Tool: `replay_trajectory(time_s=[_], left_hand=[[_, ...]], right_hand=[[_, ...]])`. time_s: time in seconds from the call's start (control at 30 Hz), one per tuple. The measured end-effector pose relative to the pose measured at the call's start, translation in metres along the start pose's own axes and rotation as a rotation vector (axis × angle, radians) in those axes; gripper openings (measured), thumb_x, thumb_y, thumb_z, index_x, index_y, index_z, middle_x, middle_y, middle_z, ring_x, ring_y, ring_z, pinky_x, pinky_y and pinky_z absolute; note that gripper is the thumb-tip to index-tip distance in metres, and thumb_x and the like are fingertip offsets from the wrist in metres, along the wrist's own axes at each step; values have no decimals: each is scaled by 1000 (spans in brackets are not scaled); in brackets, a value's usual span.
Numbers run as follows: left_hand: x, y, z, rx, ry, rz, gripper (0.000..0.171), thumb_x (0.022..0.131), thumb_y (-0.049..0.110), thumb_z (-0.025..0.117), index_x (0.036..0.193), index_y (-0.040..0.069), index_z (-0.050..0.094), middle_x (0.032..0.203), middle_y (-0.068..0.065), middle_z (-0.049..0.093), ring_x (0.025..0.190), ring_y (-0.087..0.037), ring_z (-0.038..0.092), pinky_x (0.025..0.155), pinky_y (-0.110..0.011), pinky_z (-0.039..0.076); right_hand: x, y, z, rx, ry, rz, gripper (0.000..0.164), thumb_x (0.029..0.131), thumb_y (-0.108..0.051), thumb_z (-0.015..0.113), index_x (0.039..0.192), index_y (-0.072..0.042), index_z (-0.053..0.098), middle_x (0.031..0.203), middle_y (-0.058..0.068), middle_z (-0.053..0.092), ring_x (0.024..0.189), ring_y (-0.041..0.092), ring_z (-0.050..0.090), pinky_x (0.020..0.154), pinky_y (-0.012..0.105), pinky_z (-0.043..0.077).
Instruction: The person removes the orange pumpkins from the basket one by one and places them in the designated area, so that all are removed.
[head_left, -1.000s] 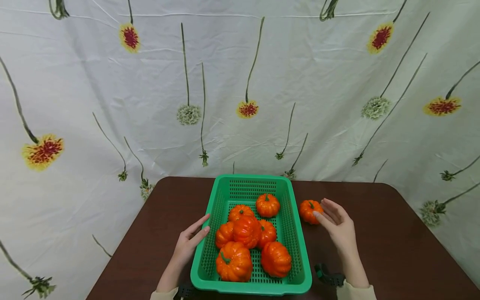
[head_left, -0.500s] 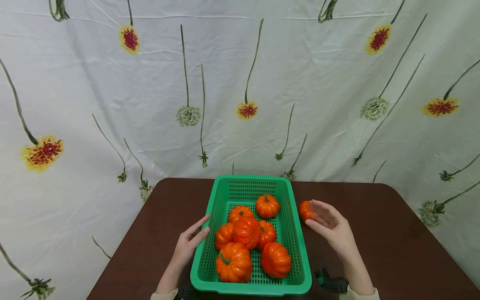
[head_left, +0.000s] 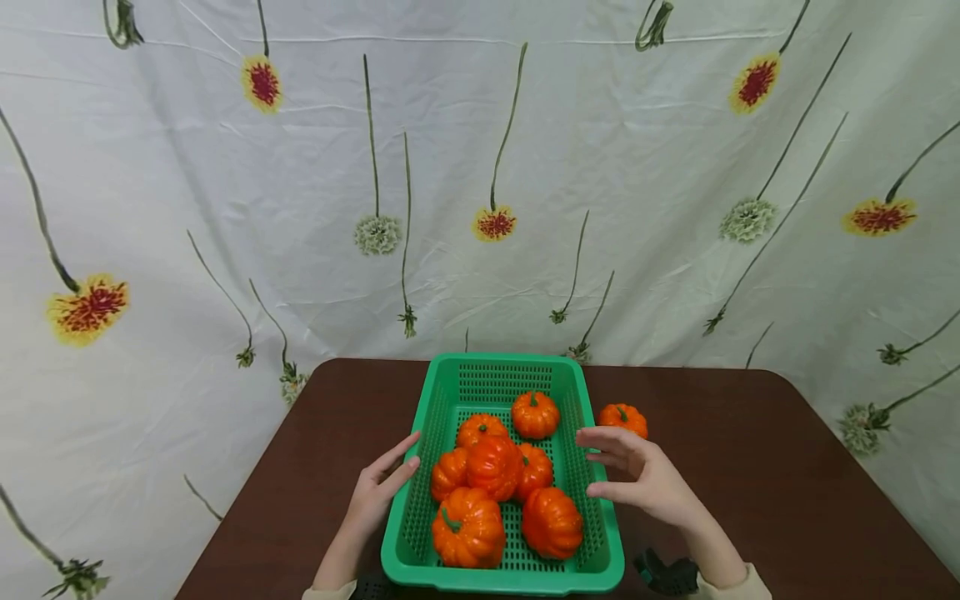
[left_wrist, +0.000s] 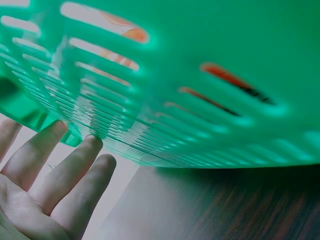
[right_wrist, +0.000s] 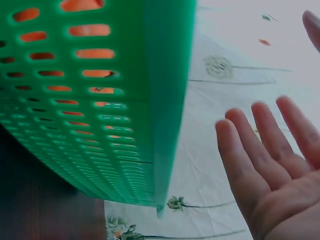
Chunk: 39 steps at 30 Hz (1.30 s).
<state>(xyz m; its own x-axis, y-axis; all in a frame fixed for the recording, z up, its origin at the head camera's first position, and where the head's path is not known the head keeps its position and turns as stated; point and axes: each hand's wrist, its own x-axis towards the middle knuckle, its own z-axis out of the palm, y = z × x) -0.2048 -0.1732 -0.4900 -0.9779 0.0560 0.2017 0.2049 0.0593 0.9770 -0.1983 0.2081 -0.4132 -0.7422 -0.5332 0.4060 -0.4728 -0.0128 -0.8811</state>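
A green plastic basket (head_left: 408, 533) with slotted walls stands on the table, holding several orange pumpkins, among them a large one (head_left: 469, 528) at the near left and a small one (head_left: 535, 415) at the far right. My left hand (head_left: 375, 487) touches the basket's left side with thumb and fingers spread; the left wrist view shows its fingers (left_wrist: 75, 170) straight against the slotted wall. Above the basket's right rim hovers my right hand (head_left: 645, 479), fingers apart and holding nothing. Outside the basket, beyond that hand, a single small pumpkin (head_left: 624, 419) is partly hidden.
The dark brown table (head_left: 750, 483) extends on both sides of the basket. Behind it hangs a white cloth (head_left: 442, 150) printed with flowers. A black band (head_left: 667, 575) sits at the right wrist.
My right hand has moved left and nearer, away from the loose pumpkin to the basket's right rim. The pumpkin stays on the table. My left hand has not moved.
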Motion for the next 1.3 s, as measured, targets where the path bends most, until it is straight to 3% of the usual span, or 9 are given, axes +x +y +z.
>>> replay_trajectory(time_s=[0.13,0.3,0.6,0.77,1.03,1.3], left_hand=[[-1,0,0,5,7,1,42,95,13,55,136,4,50,140,-11,45,118,5,45,90,-19,42],[-1,0,0,3,4,-1,42,95,14,56,136,4,50,141,-11,44,119,6,43,90,-19,42],[0,-1,0,6,12,-13,42,95,14,56,136,6,51,140,-10,46,119,6,43,91,-19,42],[0,-1,0,1,12,-15,42,95,14,56,136,6,51,140,-9,46,119,6,42,91,-18,41],[0,-1,1,-6,8,-16,42,95,14,56,136,6,52,139,-9,47,120,5,43,91,-19,42],[0,-1,0,4,14,-11,41,95,13,56,135,6,52,139,-10,47,119,4,44,91,-19,42]], right_hand=[[3,-1,1,-36,-87,49,55,82,5,68,133,0,48,130,15,53,117,19,54,93,41,44],[8,0,1,-49,-188,73,56,81,0,71,133,-4,50,130,11,53,119,21,51,95,44,42],[17,-2,5,-61,-329,111,57,80,-1,72,133,-5,50,130,7,53,118,17,51,98,41,41],[22,1,8,-78,-395,92,58,79,-2,74,132,-5,51,130,12,53,119,18,50,98,39,41],[33,9,10,-29,-502,107,57,79,-3,74,131,-1,50,130,22,49,121,33,45,101,34,37],[42,17,10,-2,-586,121,57,80,-8,75,130,4,49,128,25,50,121,37,45,102,42,36]])
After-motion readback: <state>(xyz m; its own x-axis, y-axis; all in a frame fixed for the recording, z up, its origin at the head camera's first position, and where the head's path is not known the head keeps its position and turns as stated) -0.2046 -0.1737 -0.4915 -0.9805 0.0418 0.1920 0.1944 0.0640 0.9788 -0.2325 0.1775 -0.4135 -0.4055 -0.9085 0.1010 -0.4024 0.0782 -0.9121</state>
